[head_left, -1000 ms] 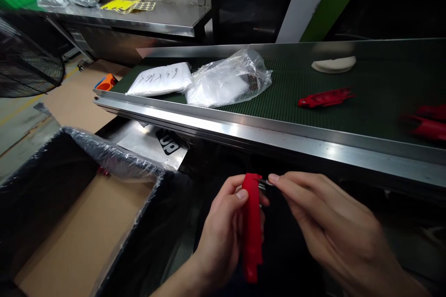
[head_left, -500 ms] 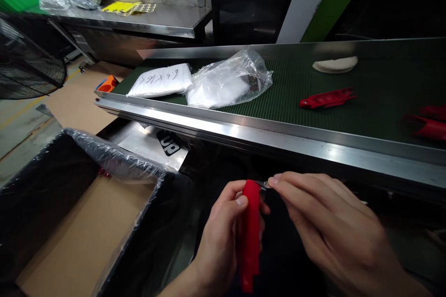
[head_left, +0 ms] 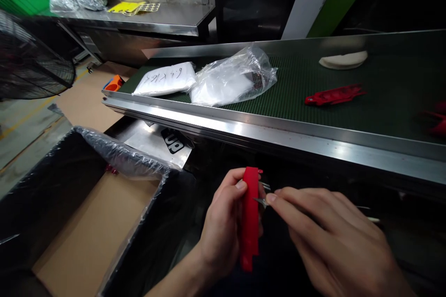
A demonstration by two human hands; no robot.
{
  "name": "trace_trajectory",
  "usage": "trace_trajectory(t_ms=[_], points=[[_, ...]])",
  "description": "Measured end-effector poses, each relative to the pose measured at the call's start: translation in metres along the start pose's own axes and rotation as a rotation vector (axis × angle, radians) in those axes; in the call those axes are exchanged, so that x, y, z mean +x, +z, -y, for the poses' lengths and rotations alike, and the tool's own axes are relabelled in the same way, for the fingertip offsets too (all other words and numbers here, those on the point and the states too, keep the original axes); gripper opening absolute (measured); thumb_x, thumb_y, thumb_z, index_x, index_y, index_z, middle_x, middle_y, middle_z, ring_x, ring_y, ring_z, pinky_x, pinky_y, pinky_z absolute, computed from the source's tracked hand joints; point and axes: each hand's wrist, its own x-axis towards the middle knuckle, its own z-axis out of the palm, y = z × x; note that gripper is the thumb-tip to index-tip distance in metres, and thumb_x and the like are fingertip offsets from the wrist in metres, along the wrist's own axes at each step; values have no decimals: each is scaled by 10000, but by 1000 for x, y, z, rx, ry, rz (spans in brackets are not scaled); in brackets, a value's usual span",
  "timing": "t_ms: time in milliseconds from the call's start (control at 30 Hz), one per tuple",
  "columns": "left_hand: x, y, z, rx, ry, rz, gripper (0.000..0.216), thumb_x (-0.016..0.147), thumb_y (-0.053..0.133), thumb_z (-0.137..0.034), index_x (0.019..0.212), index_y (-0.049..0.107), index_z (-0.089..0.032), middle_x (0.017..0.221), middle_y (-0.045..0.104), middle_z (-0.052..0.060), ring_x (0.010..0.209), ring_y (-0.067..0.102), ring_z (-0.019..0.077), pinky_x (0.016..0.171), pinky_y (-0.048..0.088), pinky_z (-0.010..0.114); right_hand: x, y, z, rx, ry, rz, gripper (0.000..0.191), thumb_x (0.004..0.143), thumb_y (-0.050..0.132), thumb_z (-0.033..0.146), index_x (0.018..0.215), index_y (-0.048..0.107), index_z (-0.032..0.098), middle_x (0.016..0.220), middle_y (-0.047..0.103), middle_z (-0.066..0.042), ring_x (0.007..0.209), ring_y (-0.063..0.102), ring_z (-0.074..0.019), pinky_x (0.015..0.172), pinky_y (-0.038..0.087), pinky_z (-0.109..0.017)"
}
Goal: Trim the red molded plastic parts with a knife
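My left hand (head_left: 223,227) grips a long red plastic part (head_left: 249,222) upright in front of me, below the conveyor's steel edge. My right hand (head_left: 331,236) pinches a small metal blade (head_left: 261,202) between thumb and forefinger, its tip against the right side of the red part near the top. Further red plastic parts lie on the green conveyor belt (head_left: 313,116): one (head_left: 333,94) at centre right and another (head_left: 438,120) at the right edge.
Two clear plastic bags (head_left: 230,79) and a white flat piece (head_left: 343,59) lie on the belt. A cardboard box lined with black plastic film (head_left: 90,213) stands at my lower left. A black fan (head_left: 31,62) and a steel shelf (head_left: 146,16) are at left.
My right hand with the blade has dropped from the top end of the red part to a little lower on its side. The view has shifted slightly.
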Motion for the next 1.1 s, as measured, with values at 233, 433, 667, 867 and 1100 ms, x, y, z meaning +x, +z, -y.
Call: trace_trajectory(t_ms=[233, 433, 667, 867, 1100], points=[[6, 2, -11, -13, 98, 50, 159, 926, 431, -267, 998, 543, -180, 799, 578, 25, 571, 480, 85, 492, 389, 164, -18, 6, 4, -60, -61, 60, 404, 843, 546, 52, 1215, 640, 175, 1168, 634, -67, 980, 553, -213, 847, 412, -360], [11, 3, -14, -46, 63, 48, 143, 928, 439, -279, 1008, 524, -198, 809, 552, 16, 527, 446, 79, 443, 359, 166, -27, 12, 4, -112, -94, 75, 413, 835, 562, 99, 1225, 645, 206, 1151, 651, -34, 950, 561, -196, 839, 406, -338], [20, 0, -17, -99, 73, 24, 156, 943, 435, -304, 1043, 509, -210, 831, 535, 8, 530, 431, 77, 420, 397, 166, -29, 7, 8, 63, 28, 7, 387, 850, 477, 16, 1148, 644, 198, 1082, 662, -30, 988, 597, -164, 826, 465, -297], [11, -4, -11, 35, 88, 78, 254, 828, 598, -152, 1051, 493, -213, 961, 518, 0, 617, 469, 61, 509, 416, 176, -40, 6, -7, 134, 142, -187, 387, 852, 553, 59, 1203, 619, 209, 1161, 638, -31, 1032, 633, -163, 893, 511, -276], [6, -6, -2, 45, 26, 97, 163, 910, 573, -293, 948, 438, -209, 796, 464, -36, 518, 399, 43, 438, 331, 159, -27, 7, 6, 168, 259, -221, 353, 875, 533, 37, 1181, 624, 188, 1156, 622, -27, 1051, 601, -130, 935, 461, -256]])
